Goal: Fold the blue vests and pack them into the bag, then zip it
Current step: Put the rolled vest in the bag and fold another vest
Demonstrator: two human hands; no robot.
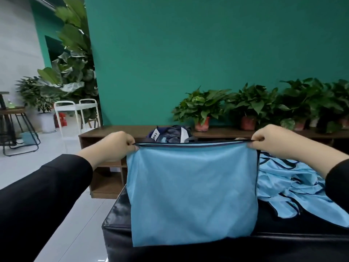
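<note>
From the head camera, the left hand (113,146) and the right hand (273,140) each pinched a top corner of a light-blue fabric vest with dark trim (192,190), holding it up stretched flat so that it hung over the front of a glossy black padded bench (120,220). More crumpled light-blue vests (287,188) lay heaped on the bench to the right. A dark blue bag (170,134) sat behind the raised vest, against a brown wooden shelf unit (105,176).

We count: hands 2 (111,146) (273,140) | held vest 1 (190,191) | vest heap 1 (294,184) | bag 1 (170,134) | potted plants on shelf 4+ (202,108)
</note>
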